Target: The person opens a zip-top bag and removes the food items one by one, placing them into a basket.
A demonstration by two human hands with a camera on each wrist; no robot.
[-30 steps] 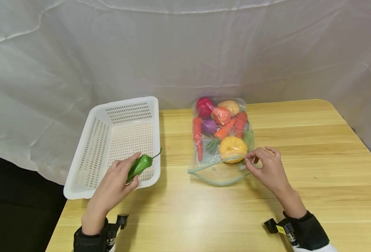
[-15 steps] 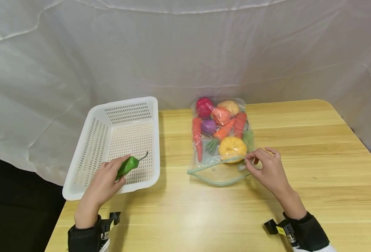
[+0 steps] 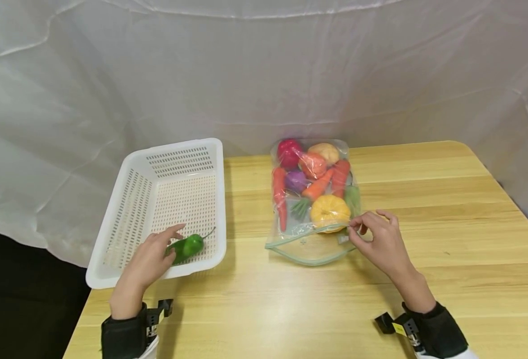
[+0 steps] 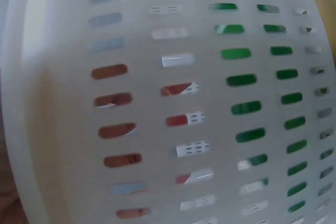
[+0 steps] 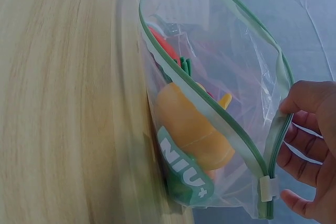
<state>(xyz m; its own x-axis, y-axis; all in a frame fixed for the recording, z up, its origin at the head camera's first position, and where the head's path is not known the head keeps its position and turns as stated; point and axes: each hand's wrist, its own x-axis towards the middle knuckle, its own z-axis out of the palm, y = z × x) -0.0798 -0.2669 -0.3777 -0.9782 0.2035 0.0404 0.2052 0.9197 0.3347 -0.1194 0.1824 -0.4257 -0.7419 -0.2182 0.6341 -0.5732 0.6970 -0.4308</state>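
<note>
In the head view, a green pepper [image 3: 194, 244] lies low in a white slotted basket [image 3: 222, 199]. My left hand [image 3: 150, 259] is over the basket's near side with fingers spread, thumb close beside the pepper; whether it touches cannot be told. The left wrist view shows the pepper [image 4: 241, 80] only through slots in the basket wall. On the right, my right hand [image 3: 382, 242] pinches the edge of a clear zip bag [image 3: 306, 245], whose mouth gapes. The right wrist view shows thumb and fingers on its green zip strip [image 5: 282, 129], just above a white slider [image 5: 266, 188].
Inside the bag are a yellow pumpkin [image 3: 330, 211], a purple vegetable [image 3: 296, 181], carrots [image 3: 319, 184] and several other vegetables. The wooden table [image 3: 264, 309] spans the front. Behind it hangs a pale cloth [image 3: 264, 75]; a dark area [image 3: 21, 294] lies at left.
My left hand has moved left and lowered the green pepper into the basket, then loosened its fingers from it. My right hand stays on the bag's edge.
</note>
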